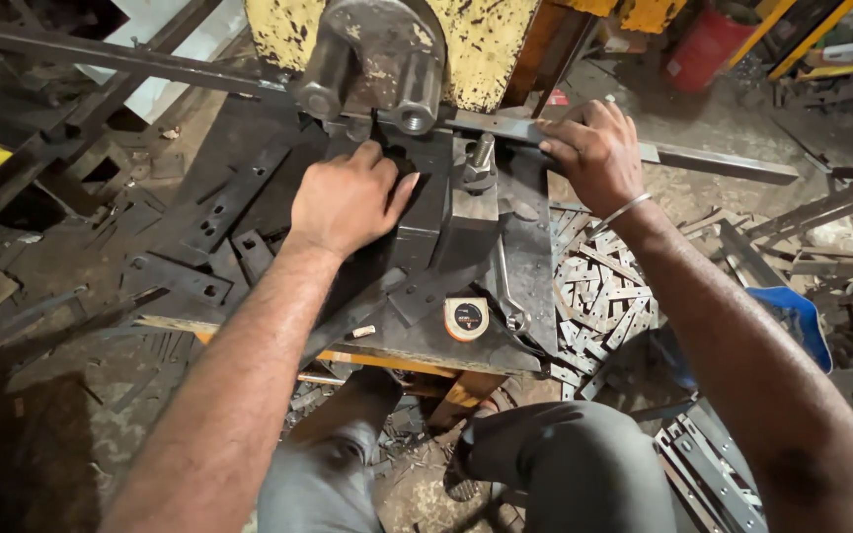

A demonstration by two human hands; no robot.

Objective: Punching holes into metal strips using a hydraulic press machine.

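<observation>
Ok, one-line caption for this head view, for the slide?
Left hand rests on the press block; right hand holds a flat steel bar under the yellow machine.

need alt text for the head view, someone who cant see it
Both hands work at a metal press: the left hand rests on the dark steel block, and the right hand holds a flat steel bar fed under the yellow machine. A tape measure lies on the bench.
</observation>
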